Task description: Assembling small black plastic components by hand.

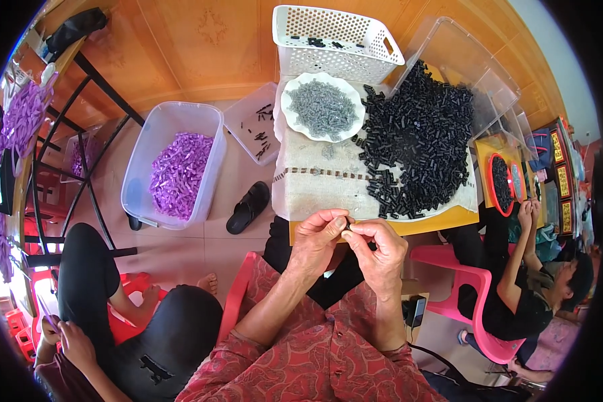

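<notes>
My left hand (320, 242) and my right hand (380, 253) meet fingertip to fingertip at the near edge of the table. Both are closed in a pinch on a small black piece (348, 226), mostly hidden by the fingers. Just beyond them a big heap of short black tube-like pieces (415, 144) covers the right side of a pale cloth (315, 197). To the left of the heap is a white scalloped plate (290, 119) filled with small clear pieces (321, 107).
A white perforated basket (338, 57) and a clear plastic bin (489, 60) stand behind. At left, a translucent tub (130, 181) holds purple strips; a black slipper (248, 208) lies nearby. Seated people are at lower left (147, 342) and right (522, 295).
</notes>
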`<state>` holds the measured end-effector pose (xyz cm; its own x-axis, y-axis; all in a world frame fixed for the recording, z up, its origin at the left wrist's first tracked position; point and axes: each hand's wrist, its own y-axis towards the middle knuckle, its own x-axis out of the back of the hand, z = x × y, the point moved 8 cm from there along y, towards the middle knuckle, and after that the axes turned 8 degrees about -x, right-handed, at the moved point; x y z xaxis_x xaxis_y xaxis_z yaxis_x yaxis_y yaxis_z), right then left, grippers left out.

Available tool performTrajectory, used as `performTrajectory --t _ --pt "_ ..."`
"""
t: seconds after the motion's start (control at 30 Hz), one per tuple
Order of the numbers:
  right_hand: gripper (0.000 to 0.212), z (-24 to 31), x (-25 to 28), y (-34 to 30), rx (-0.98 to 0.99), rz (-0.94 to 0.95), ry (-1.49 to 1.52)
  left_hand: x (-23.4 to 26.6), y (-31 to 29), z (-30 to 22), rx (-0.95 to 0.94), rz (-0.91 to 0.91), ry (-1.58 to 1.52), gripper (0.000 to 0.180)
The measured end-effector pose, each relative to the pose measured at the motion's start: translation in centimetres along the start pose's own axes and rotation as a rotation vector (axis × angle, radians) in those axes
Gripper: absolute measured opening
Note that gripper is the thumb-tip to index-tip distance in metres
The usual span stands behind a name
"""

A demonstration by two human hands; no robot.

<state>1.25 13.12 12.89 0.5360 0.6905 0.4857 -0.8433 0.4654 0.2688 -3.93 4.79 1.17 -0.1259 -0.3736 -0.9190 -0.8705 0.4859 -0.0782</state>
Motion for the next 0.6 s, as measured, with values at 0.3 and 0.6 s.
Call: performTrajectory --t 0.3,0.6 --pt "0.031 0.7 0.3 0.6 0.049 0.044 0.005 -1.1 0.2 -0.2 0.025 0.116 -0.077 0.016" --pt "0.043 1.5 -0.3 1.1 0.141 0.123 -0.005 -0.8 0.3 0.6 0.115 0.126 -0.189 0.035"
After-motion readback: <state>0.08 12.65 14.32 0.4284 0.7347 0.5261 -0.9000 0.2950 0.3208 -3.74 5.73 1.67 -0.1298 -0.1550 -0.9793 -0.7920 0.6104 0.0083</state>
